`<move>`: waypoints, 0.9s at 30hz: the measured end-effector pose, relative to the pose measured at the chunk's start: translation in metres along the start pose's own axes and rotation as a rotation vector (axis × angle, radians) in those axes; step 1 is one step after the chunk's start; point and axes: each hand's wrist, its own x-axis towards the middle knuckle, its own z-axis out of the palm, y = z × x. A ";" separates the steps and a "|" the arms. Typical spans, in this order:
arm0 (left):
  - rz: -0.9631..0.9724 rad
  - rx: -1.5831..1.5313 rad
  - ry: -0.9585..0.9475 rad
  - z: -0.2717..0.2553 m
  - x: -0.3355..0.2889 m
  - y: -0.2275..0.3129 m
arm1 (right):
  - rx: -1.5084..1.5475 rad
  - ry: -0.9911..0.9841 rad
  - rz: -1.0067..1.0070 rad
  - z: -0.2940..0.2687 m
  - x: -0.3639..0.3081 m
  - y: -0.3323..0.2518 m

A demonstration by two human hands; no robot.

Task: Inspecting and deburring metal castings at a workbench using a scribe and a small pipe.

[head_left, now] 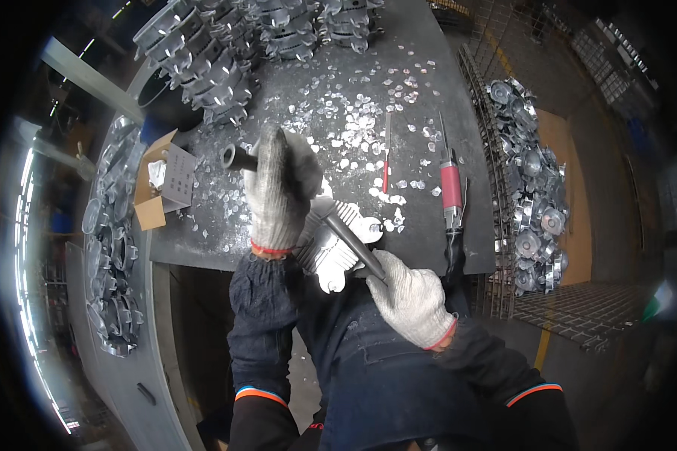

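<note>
My left hand (278, 188), in a whitish knit work glove with a red cuff edge, is closed around a dark round metal bar (239, 158). One end of the bar juts out to the left; the rest is hidden in the glove. A finned, silvery cast metal part (329, 259) lies at the table's near edge, partly behind that hand. My right hand (414, 301), gloved alike, grips the lower end of a dark metal rod (353, 242). The rod slants up and left across the casting, its far end over the fins; whether it touches them I cannot tell.
Small metal flakes litter the dark table (451, 98). A thin red-handled tool (387, 161) and a red power tool (450, 180) lie right. Stacked castings (195, 60) stand far left, near an open cardboard box (174, 179). A wire basket of castings (530, 188) stands right.
</note>
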 end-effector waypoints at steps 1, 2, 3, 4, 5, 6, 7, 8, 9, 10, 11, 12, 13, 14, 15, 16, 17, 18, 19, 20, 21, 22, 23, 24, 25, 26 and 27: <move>-0.001 -0.001 0.000 0.007 -0.002 0.001 | 0.004 0.027 -0.013 0.001 -0.001 0.002; -0.022 0.123 0.104 0.016 -0.004 0.002 | 0.003 0.028 -0.010 0.000 -0.003 0.002; -0.043 0.246 0.212 0.025 -0.007 0.003 | 0.042 0.029 0.022 0.000 -0.005 0.002; -0.107 0.244 0.233 0.027 -0.010 0.003 | 0.081 0.031 0.056 -0.001 -0.008 0.001; -0.111 0.241 0.235 0.028 -0.009 0.002 | 0.080 0.027 0.059 -0.004 -0.011 -0.001; -0.163 0.126 0.104 0.029 -0.009 0.002 | 0.193 -0.005 0.197 -0.010 -0.017 -0.006; -0.212 0.009 -0.027 0.027 -0.007 0.000 | 0.304 -0.038 0.335 -0.013 -0.024 -0.008; -0.239 -0.027 -0.120 0.021 -0.002 -0.005 | 0.395 -0.101 0.413 -0.014 -0.033 -0.005; -0.291 -0.135 -0.247 0.015 0.003 -0.009 | 0.389 -0.112 0.418 -0.015 -0.041 -0.003; -0.346 -0.062 -0.113 0.027 0.002 -0.010 | 0.432 -0.113 0.433 -0.017 -0.049 -0.001; -0.401 0.012 0.020 0.039 0.002 -0.009 | 0.475 -0.113 0.449 -0.020 -0.053 0.002; -0.425 -0.008 -0.048 0.039 0.002 -0.010 | 0.468 -0.124 0.458 -0.022 -0.057 0.003; -0.398 0.008 -0.071 0.038 0.001 -0.020 | 0.545 -0.142 0.510 -0.025 -0.060 0.004; -0.428 0.055 -0.064 0.037 0.001 -0.022 | 0.623 -0.159 0.562 -0.028 -0.062 0.004; -0.456 0.103 -0.061 0.037 0.003 -0.022 | 0.617 -0.166 0.570 -0.031 -0.062 0.003; -0.460 0.095 -0.054 0.036 0.005 -0.021 | 0.638 -0.186 0.589 -0.035 -0.060 0.002; -0.450 0.070 -0.091 0.034 0.008 -0.020 | 0.659 -0.207 0.608 -0.038 -0.059 0.002; -0.436 0.047 -0.130 0.032 0.010 -0.018 | 0.655 -0.213 0.611 -0.039 -0.061 0.003; -0.436 0.044 -0.124 0.032 0.009 -0.018 | 0.695 -0.211 0.649 -0.040 -0.065 0.004; -0.447 0.033 -0.068 0.031 0.007 -0.018 | 0.735 -0.209 0.688 -0.041 -0.066 0.004; -0.457 0.023 -0.010 0.030 0.006 -0.018 | 0.734 -0.216 0.686 -0.042 -0.066 0.005; -0.436 -0.015 -0.044 0.026 0.006 -0.021 | 0.771 -0.229 0.732 -0.043 -0.065 0.005; -0.433 -0.014 -0.038 0.024 0.007 -0.020 | 0.807 -0.242 0.778 -0.043 -0.064 0.006; -0.423 -0.014 -0.031 0.022 0.007 -0.019 | 0.807 -0.246 0.778 -0.041 -0.062 0.006; -0.413 -0.014 -0.026 0.020 0.008 -0.018 | 0.798 -0.232 0.736 -0.036 -0.057 0.006; -0.326 -0.102 -0.115 0.012 0.013 -0.025 | 0.789 -0.216 0.693 -0.032 -0.051 0.006; -0.325 -0.102 -0.112 0.006 0.013 -0.028 | 0.788 -0.220 0.692 -0.030 -0.043 0.005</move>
